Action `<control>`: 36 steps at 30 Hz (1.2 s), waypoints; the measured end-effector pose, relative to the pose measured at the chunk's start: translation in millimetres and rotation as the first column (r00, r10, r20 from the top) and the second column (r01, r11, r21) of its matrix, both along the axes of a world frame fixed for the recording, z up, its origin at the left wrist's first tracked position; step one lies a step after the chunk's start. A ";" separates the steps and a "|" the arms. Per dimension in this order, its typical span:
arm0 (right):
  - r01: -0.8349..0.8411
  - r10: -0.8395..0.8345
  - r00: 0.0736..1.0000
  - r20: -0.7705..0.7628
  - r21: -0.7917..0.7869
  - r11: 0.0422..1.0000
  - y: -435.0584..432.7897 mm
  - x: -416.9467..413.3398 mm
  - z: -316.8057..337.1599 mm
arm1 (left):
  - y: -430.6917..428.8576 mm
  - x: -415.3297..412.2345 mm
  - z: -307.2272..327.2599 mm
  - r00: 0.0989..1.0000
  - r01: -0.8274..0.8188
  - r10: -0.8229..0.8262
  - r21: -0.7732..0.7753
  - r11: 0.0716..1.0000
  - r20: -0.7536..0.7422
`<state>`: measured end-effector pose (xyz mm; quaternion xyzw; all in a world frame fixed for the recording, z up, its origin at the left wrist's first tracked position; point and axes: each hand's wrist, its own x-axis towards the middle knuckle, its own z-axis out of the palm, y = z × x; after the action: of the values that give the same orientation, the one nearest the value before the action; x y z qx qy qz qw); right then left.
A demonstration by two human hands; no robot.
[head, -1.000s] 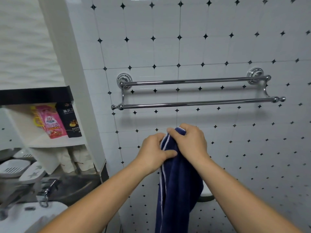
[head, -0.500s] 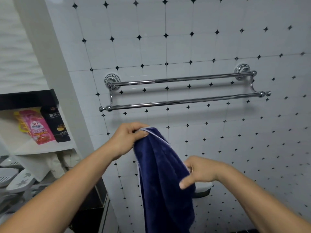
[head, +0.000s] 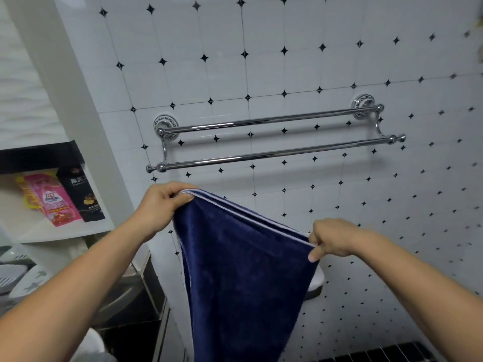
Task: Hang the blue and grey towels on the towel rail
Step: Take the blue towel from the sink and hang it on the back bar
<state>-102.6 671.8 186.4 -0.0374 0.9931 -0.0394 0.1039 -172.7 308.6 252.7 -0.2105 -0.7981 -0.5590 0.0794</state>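
A dark blue towel (head: 243,270) with a pale edge hangs in front of me, below the rail. My left hand (head: 163,205) grips its upper left corner. My right hand (head: 332,240) pinches the same top edge lower and further right, so the edge slopes down to the right. The chrome double towel rail (head: 274,154) is fixed to the tiled wall above both hands, with nothing on either bar. No grey towel is in view.
A white shelf (head: 65,231) at the left holds a pink pouch (head: 51,199) and a black pouch (head: 79,194). White dishes (head: 15,278) sit lower left. A small white ledge (head: 315,286) juts from the wall behind the towel.
My hands, together at the towel's top a second ago, have drawn apart. The right hand slid along the edge to the right and the towel now spreads wide between them.
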 end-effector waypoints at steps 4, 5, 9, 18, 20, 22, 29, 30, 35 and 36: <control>0.039 -0.052 0.985 -0.164 -0.083 0.996 12.7 -3.3 16.2 | -9.2 -2.7 -0.7 0.998 -0.050 0.050 0.013 0.999 -0.025; 0.064 -0.092 0.972 -0.215 -0.133 0.989 15.3 -3.9 21.1 | -11.2 -3.7 -1.9 0.997 -0.074 0.074 0.013 0.997 -0.035; 0.119 -0.333 0.878 -0.344 -0.517 0.848 18.6 -5.8 43.5 | -19.6 -8.6 -8.5 0.981 -0.186 0.183 -0.031 0.982 -0.070; -0.209 0.209 0.960 -0.189 0.018 0.978 5.6 6.7 62.9 | -32.7 -6.7 0.0 0.930 -0.360 0.306 -0.350 0.865 -0.202; -0.224 0.249 0.965 -0.088 0.228 0.948 2.9 8.6 61.3 | -31.5 -5.2 0.3 0.941 -0.332 0.278 -0.366 0.869 -0.194; -0.185 0.214 0.975 -0.053 0.328 0.926 4.2 9.6 60.9 | -30.2 -5.0 -1.0 0.958 -0.284 0.249 -0.363 0.887 -0.140; 0.007 -0.160 0.909 -0.386 -0.369 0.929 11.8 13.1 74.9 | -29.6 -14.5 -1.7 0.944 -0.310 0.324 -0.171 0.935 0.061; 0.023 -0.221 0.892 -0.394 -0.447 0.894 8.5 12.4 74.0 | -29.8 -16.1 -1.2 0.941 -0.312 0.325 -0.128 0.941 0.097; 0.028 -0.480 0.796 -0.369 -0.769 0.638 -1.5 6.2 82.2 | -26.6 -22.6 0.0 0.919 -0.333 0.309 0.061 0.941 0.245; 0.038 -0.525 0.790 -0.317 -0.829 0.558 -1.6 4.0 83.9 | -24.1 -23.9 0.7 0.918 -0.327 0.295 0.086 0.941 0.264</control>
<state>-98.6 670.2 270.2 0.0789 0.8501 -0.4759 -0.2111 -196.6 284.5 253.4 -0.0041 -0.7875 -0.6110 0.0805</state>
